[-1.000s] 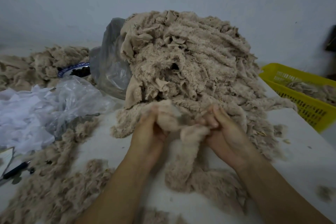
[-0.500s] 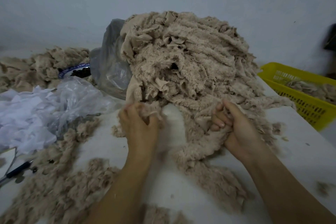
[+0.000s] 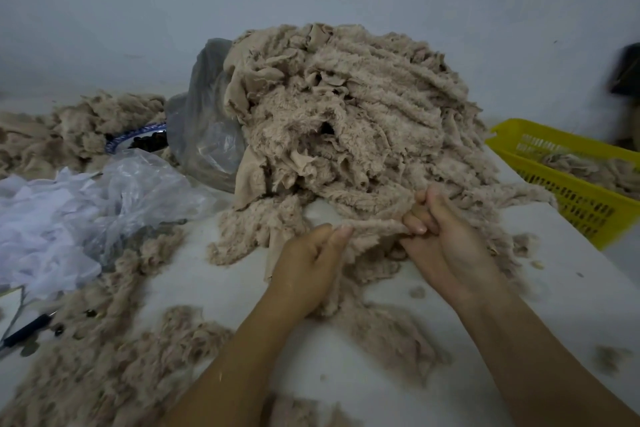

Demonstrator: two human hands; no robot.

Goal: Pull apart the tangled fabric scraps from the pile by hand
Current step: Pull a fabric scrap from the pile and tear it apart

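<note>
A tall pile of tangled beige fleece scraps (image 3: 349, 114) rises from the white table in the middle of the view. At its front foot, a strip of scrap (image 3: 375, 229) stretches between my two hands. My left hand (image 3: 308, 263) pinches the strip's left end between thumb and fingers. My right hand (image 3: 446, 239) grips its right end with curled fingers, close against the pile. Loose scraps (image 3: 377, 319) trail down the table under my wrists.
A yellow plastic basket (image 3: 568, 184) with scraps stands at the right. Crumpled clear plastic (image 3: 114, 194) and a grey bag (image 3: 204, 128) lie left of the pile. More scraps (image 3: 104, 357) cover the near left, beside a pen (image 3: 27, 329). A blue-rimmed dish (image 3: 135, 139) sits behind.
My hands were spread apart half a second ago, the left holding a tuft. They have come closer together and now hold one strip between them at the pile's foot.
</note>
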